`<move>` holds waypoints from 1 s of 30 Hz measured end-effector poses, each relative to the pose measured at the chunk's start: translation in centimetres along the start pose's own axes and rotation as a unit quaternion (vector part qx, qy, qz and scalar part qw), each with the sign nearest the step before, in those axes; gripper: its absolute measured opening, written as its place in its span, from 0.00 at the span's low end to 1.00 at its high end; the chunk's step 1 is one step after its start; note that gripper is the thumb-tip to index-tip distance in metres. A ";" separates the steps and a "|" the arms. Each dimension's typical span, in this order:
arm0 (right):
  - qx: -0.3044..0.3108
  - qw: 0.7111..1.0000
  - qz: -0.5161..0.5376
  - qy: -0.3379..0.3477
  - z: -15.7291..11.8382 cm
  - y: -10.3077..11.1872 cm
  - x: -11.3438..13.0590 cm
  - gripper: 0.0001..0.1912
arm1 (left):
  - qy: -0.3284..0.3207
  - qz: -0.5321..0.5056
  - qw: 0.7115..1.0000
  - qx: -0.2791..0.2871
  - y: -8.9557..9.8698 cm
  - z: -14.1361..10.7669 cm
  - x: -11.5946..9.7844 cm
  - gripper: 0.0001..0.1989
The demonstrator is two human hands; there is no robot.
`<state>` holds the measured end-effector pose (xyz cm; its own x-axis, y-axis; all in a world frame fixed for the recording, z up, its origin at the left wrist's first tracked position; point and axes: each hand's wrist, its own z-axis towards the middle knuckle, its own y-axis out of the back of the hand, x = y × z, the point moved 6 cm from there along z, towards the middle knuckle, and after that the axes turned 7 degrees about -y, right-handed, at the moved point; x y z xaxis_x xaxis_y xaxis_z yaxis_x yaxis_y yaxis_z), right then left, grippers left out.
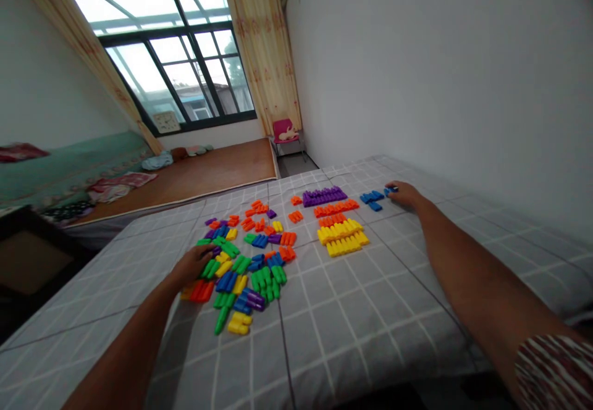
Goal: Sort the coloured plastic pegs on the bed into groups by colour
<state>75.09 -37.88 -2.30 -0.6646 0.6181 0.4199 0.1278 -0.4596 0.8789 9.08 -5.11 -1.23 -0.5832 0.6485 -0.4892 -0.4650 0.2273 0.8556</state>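
Note:
Plastic building blocks, shaped like joined tubes, lie on a grey checked bedspread. My right hand [404, 194] is stretched far out at the right, its fingers closed on a blue block [390, 192]. Just left of it lie several more blue blocks [371, 196]. At the left, my left hand [193, 265] reaches into a mixed pile of blocks; its fingertips are closed at a purple block [216, 251]. Green blocks [265, 279] and other colours surround that hand. Between the hands are rows of purple blocks [324, 196], orange blocks [336, 208] and yellow blocks [343, 237].
The bedspread [324, 323] covers the wide surface under the blocks. A white wall [417, 76] runs along the right side. Beyond the far edge stand a brown platform [222, 166] and a pink chair [281, 129], below a window with curtains [259, 46].

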 end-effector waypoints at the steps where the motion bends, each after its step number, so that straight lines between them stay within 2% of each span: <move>1: 0.001 1.000 0.002 0.008 -0.1 -0.2 0.0 0.23 | 0.012 -0.016 1.000 -0.021 0.0 -0.4 -0.2 0.26; 5: 0.010 0.999 0.008 0.038 -0.5 -0.6 0.5 0.26 | 0.086 -0.131 0.983 -0.094 0.0 -2.7 -0.4 0.29; 8: 0.012 0.999 0.008 0.051 -0.7 -0.6 1.2 0.28 | 0.120 -0.196 0.967 -0.105 0.2 -3.7 -0.4 0.28; 15: 0.003 0.999 -0.019 0.030 -1.1 -0.8 0.9 0.24 | 0.107 -0.210 0.965 -0.117 0.6 -4.9 -1.5 0.32; 18: -0.063 0.996 -0.019 0.054 -1.1 1.0 2.2 0.21 | 0.099 -0.202 0.963 -0.148 0.4 -5.2 -2.4 0.32; 20: -0.130 0.988 0.014 0.085 -1.6 3.0 5.3 0.20 | 0.092 -0.212 0.957 -0.175 0.2 -5.2 -3.0 0.31; 21: -0.152 0.982 0.043 0.103 -2.3 4.0 7.6 0.19 | 0.084 -0.218 0.954 -0.186 0.0 -5.0 -3.2 0.31; 23: -0.150 0.970 0.111 0.156 -4.8 4.9 13.6 0.17 | 0.064 -0.224 0.952 -0.197 -0.4 -4.6 -3.7 0.30; 25: -0.052 0.945 0.174 0.271 -9.0 3.9 21.3 0.14 | 0.045 -0.221 0.955 -0.194 -0.7 -4.1 -4.0 0.28; 26: 0.006 0.918 0.184 0.351 -11.9 2.9 25.2 0.13 | 0.039 -0.218 0.956 -0.193 -0.9 -4.0 -4.1 0.28; 28: 0.111 0.837 0.181 0.505 -18.6 0.5 31.7 0.14 | 0.034 -0.219 0.957 -0.189 -1.1 -3.8 -4.1 0.27; 30: 0.185 0.758 0.148 0.607 -24.4 -1.9 35.6 0.14 | 0.037 -0.238 0.954 -0.178 -1.4 -3.9 -4.1 0.28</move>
<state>33.19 -30.58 5.46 -0.7256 -0.6233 0.2915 0.4529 -0.1135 0.8843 9.48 -10.91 -1.11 -0.2892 0.4777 -0.8295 -0.8776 0.2139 0.4291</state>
